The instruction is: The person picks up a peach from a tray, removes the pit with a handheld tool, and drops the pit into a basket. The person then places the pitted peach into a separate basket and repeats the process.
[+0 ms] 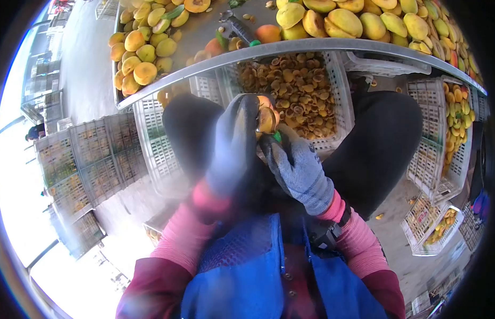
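Observation:
My left hand [234,141], in a grey-blue glove with a dark palm, is closed around a yellow-orange peach [266,118], partly hidden by its fingers. My right hand [300,173], gloved the same way, grips a small tool with a green part [277,137] showing by the thumb. The tool's curved metal end meets the peach's near side; the rest of it is covered by the glove. Both hands are together above my lap, at the near edge of a crate [340,101] of small brown-orange cut pieces or pits.
A metal-edged table [306,43] crosses in front, bearing heaps of yellow peaches [372,24] and a black tool with a green end [239,27]. White crates [157,141] stand by my knees. Stacked crates [90,159] are at left, more fruit crates [436,228] at right.

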Action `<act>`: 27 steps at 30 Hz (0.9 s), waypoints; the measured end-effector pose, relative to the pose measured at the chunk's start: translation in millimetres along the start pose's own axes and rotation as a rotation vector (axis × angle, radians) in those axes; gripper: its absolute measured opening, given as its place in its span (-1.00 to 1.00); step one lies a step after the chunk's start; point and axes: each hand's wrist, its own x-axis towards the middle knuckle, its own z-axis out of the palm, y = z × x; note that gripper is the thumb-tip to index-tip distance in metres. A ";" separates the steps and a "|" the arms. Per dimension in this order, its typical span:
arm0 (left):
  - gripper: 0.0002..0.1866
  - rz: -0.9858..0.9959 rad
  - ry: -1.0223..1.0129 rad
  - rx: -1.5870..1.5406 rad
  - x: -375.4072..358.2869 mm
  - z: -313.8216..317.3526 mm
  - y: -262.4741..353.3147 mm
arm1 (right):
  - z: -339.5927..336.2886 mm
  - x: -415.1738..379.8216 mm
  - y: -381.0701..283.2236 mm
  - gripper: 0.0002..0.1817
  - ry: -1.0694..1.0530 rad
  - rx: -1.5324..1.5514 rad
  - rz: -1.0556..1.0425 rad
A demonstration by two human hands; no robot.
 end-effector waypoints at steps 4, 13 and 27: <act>-0.67 -0.265 -0.120 -0.239 2.5 -12.6 20.7 | -1.6 -14.1 2.4 -0.66 0.004 -0.216 -0.200; -0.72 -0.377 -0.091 -0.560 1.8 -3.4 35.6 | -4.1 -14.6 -12.6 -0.67 -0.184 1.017 0.615; -0.71 -0.058 -0.242 -0.368 12.6 -10.7 26.1 | -5.4 -13.6 0.9 -0.53 -0.786 2.323 0.943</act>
